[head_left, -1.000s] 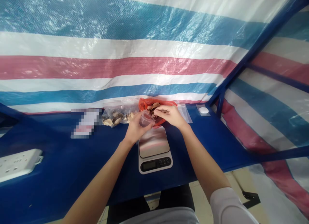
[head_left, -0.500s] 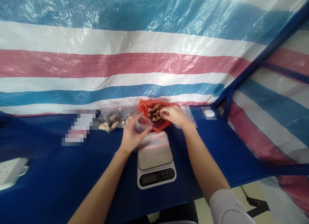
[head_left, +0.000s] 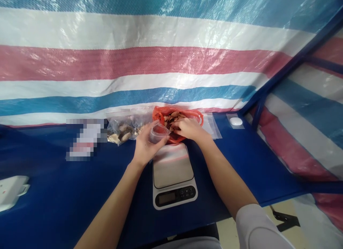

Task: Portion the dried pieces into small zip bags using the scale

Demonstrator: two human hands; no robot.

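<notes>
My left hand (head_left: 147, 145) grips a small clear plastic cup (head_left: 158, 133), tilted, just above the back edge of the kitchen scale. My right hand (head_left: 189, 129) reaches into the mouth of a red plastic bag (head_left: 160, 115), its fingertips among brown dried pieces (head_left: 174, 118). I cannot tell whether those fingers pinch anything. The digital kitchen scale (head_left: 173, 167), with its steel platform and black display, sits below both hands. Nothing rests on its platform. A clear zip bag (head_left: 120, 129) of pale dried pieces lies left of my left hand.
A blurred paper (head_left: 85, 140) lies on the blue table (head_left: 53, 206), with a white power strip (head_left: 10, 192) at the left edge. A small white object (head_left: 235, 121) sits at back right. A striped tarp (head_left: 134, 63) and blue frame bars (head_left: 284, 68) rise behind.
My right hand has shifted left, deeper into the red bag. The cup has risen slightly in my left hand. The whole view has tilted a little further up.
</notes>
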